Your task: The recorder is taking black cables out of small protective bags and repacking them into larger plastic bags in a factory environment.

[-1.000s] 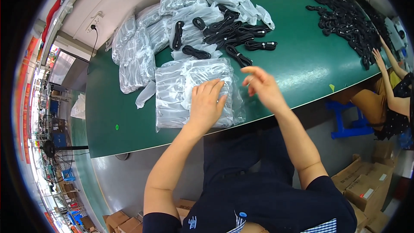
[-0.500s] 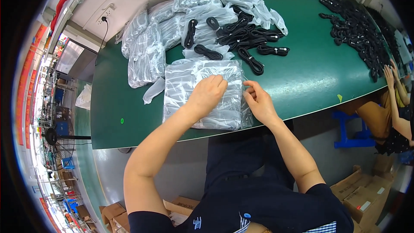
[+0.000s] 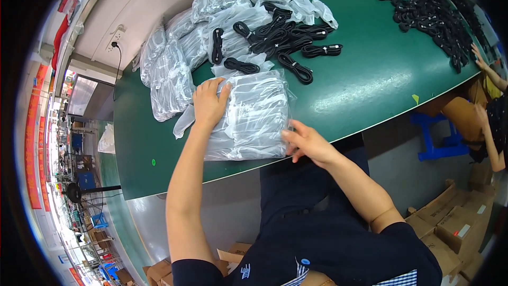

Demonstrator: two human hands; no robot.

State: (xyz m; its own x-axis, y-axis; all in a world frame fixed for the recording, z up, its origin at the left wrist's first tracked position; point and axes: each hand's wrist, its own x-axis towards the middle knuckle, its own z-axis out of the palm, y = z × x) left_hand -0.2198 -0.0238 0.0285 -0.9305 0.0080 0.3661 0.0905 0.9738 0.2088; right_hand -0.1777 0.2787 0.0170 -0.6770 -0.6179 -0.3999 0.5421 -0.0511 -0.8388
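A large clear plastic bag (image 3: 256, 114), packed with rows of smaller white-wrapped bundles, lies flat at the table's near edge. My left hand (image 3: 209, 105) rests on its left side, fingers stretched toward the far corner and thumb apart. At the bag's right edge is my right hand (image 3: 309, 144), its fingers loosely bent and apart, thumb touching or very near the loose plastic. Just beyond the bag lies a coiled black cable (image 3: 241, 65), with a heap of similar cables (image 3: 278, 39) behind it.
Several white-wrapped bundles (image 3: 170, 77) are piled at the back left of the green table (image 3: 365, 92). A long pile of black cables (image 3: 431, 21) covers the far right, beside another person's hand (image 3: 479, 57). Below stand a blue stool (image 3: 436, 137) and cardboard boxes (image 3: 455, 228).
My left hand has moved from the bag's middle to its left side, and its fingers have opened out. My right hand has come lower along the right edge. The view has shifted slightly.
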